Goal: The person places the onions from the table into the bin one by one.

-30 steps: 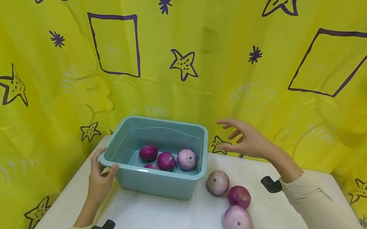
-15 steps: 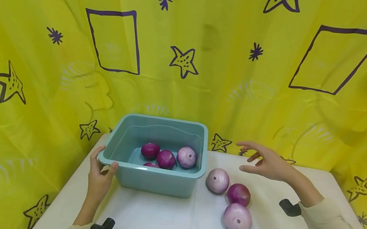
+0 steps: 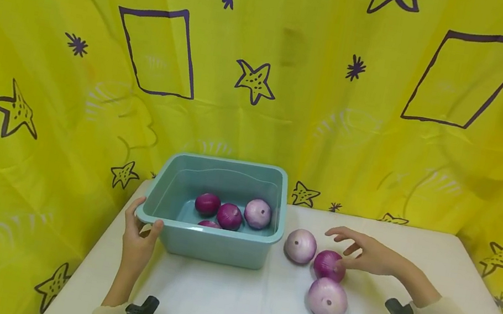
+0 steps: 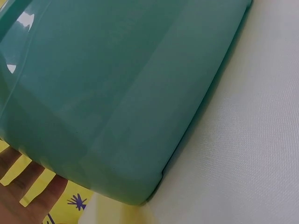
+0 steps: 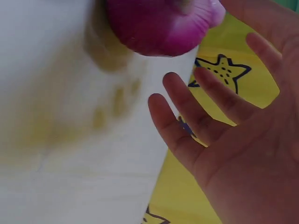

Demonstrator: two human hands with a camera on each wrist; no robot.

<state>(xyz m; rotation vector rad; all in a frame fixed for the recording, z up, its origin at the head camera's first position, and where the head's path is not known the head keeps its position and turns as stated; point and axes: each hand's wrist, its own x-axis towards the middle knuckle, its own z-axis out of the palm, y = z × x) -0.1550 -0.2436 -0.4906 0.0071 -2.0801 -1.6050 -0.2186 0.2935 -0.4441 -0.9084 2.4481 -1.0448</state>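
My left hand (image 3: 138,245) holds the front left corner of a teal plastic tub (image 3: 215,246), thumb at the front and fingers along the left side. In the left wrist view those fingers (image 4: 46,193) lie against the tub's wall. Several red onions sit inside, among them a pale one (image 3: 258,214) and a dark one (image 3: 229,216). My right hand (image 3: 372,256) hovers with spread fingers just behind and right of a dark purple onion (image 3: 328,265) on the table. The right wrist view shows the palm facing that onion (image 5: 159,28), with nothing held.
Two paler onions lie on the white table (image 3: 224,309): one (image 3: 300,246) beside the tub, another (image 3: 327,299) in front of the dark one. A yellow curtain (image 3: 291,102) with drawn stars hangs behind the table and down the left side.
My right hand has moved right and down, from beside the tub's right rim to the dark onion on the table. My left hand stays on the tub's corner.
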